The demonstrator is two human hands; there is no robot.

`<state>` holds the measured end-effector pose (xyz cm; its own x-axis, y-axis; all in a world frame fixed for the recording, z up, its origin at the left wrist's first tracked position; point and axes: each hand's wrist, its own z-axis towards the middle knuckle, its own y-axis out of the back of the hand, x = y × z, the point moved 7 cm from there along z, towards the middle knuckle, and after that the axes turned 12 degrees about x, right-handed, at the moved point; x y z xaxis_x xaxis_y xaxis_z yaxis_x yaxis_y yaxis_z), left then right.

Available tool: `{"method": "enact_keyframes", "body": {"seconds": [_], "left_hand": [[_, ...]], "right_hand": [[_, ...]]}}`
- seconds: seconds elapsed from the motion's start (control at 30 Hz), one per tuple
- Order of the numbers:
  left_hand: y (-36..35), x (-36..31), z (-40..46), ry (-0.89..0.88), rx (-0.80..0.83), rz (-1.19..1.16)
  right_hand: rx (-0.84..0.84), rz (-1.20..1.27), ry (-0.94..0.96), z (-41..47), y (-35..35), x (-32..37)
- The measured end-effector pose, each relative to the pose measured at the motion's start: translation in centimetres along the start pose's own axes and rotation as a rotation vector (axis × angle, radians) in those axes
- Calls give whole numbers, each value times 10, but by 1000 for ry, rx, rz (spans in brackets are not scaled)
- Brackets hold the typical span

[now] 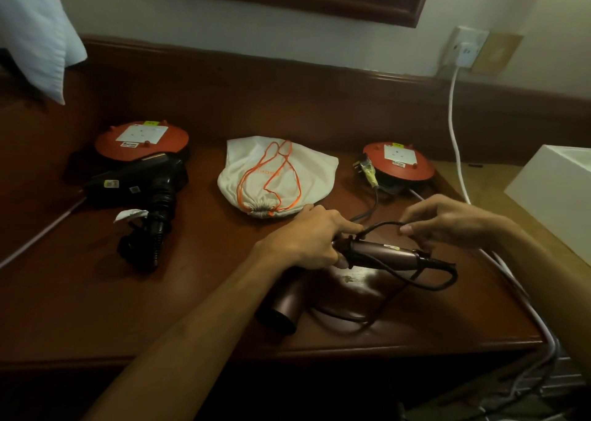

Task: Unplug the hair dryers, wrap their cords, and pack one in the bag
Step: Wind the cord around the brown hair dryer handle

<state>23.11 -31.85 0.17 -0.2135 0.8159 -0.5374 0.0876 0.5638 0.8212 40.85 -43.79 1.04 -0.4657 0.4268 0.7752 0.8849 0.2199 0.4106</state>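
Observation:
A rose-brown hair dryer [380, 250] lies on the wooden desk [96, 292], handle pointing right, barrel toward me. My left hand [307, 241] grips it where handle meets body. My right hand [447, 222] pinches its black cord [428, 284] above the handle; the cord loops past the handle's end. Its plug [364, 166] lies loose beside the right red socket reel [399, 160]. A black hair dryer [144, 180] with its cord coiled rests at the left, against another red socket reel [142, 139]. A white drawstring bag [275, 174] with orange strings lies between them, its mouth cinched.
A white cable [455, 132] runs from a wall socket [465, 49] down the desk's right side. A white box [556, 190] stands at the right edge. A white pillow [35, 30] hangs at the upper left. A dark framed mirror is on the wall.

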Motion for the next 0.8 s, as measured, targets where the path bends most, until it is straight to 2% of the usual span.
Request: {"method": "enact_keyframes", "body": {"seconds": [0.07,0.17,0.3,0.4,0.5,0.67,0.8], "left_hand": [[-1,-3,0,22,-6,74],[0,-5,-1,18,-41,155],[10,8,-2,17,-111,4],[13,7,-6,-21,-139,-38],[12,3,-11,-60,-141,-46],[14,21,-17,-85,-216,-208],[18,28,-17,-40,-244,-234]], "right_hand": [[-89,-164,34,-10,1,24],[-41,-365,50,-31,-11,68],[159,-404,74,-45,-61,93],[96,-480,165,-34,-95,91],[57,-485,205,-24,-106,81],[56,-307,289,-25,-113,73],[-103,-316,182,-14,-96,39]]}}
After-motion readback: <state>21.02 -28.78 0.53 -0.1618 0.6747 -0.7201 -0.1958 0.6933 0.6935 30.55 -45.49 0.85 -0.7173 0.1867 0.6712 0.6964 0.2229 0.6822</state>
